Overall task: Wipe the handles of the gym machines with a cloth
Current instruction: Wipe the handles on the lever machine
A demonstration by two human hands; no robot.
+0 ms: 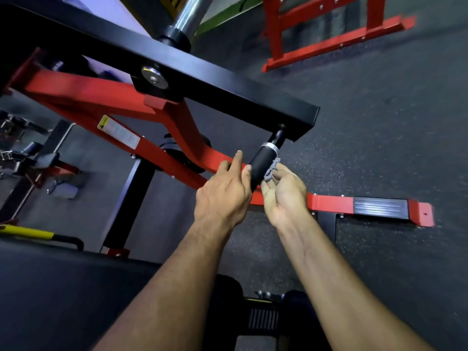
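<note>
A black cylindrical handle (262, 163) with a silver collar hangs from the end of the machine's black arm (222, 79). My left hand (222, 193) sits against the handle's left side, thumb touching it and index finger stretched upward. My right hand (282, 196) is on the handle's right side, palm up, and pinches a small crumpled grey cloth (272, 169) pressed to the handle. The handle's lower end is hidden behind my hands.
The machine's red frame (114, 97) runs diagonally under the black arm, with a red foot and black tread plate (379, 209) on the speckled rubber floor. A second red frame (329, 34) stands at the far right. A black padded seat (63, 287) is near left.
</note>
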